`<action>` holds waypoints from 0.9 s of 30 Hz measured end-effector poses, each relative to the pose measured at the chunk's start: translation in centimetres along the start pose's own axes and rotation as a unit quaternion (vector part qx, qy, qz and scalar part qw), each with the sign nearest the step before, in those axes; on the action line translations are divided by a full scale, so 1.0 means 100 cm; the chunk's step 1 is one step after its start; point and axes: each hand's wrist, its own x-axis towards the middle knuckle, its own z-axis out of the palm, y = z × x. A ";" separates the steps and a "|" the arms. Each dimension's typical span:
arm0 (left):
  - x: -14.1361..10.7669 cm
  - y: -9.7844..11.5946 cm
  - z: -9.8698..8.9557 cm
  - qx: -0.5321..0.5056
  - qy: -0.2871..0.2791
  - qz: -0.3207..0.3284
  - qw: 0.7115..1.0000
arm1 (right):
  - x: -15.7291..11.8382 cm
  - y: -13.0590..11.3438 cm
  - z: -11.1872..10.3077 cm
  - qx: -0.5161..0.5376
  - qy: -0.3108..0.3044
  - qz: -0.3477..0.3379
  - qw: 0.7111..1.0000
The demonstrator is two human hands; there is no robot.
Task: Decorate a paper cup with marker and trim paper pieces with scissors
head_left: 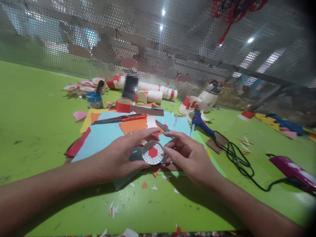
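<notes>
Between my hands is a small round paper disc [153,153], white with blue dots and a red pentagon in its middle. My left hand [120,153] curls around its left side, fingers above and thumb below. At the disc's right edge, the thumb and fingers of my right hand [189,154] close in a pinch. Under my hands lie light blue paper sheets [98,138] and an orange paper piece [130,126]. A dark cutter knife [116,119] rests on the sheets behind my left hand.
A blue glue gun [202,124] with its black cable [237,161] lies right, near a magenta power strip [293,171]. Behind stand a blue paint jar [94,99], red-and-white paper cups [190,104] and a white bottle [208,97]. Paper scraps litter the green table [74,210].
</notes>
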 end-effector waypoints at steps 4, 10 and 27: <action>-0.001 -0.002 0.002 0.009 0.008 0.012 1.000 | -0.001 0.004 0.003 0.029 -0.007 0.000 1.000; -0.003 -0.002 0.006 0.007 0.024 0.024 0.999 | -0.002 0.003 0.005 0.068 -0.007 0.029 0.997; -0.005 -0.008 0.011 0.071 0.100 0.021 0.992 | 0.000 -0.009 0.014 0.247 -0.015 0.154 0.957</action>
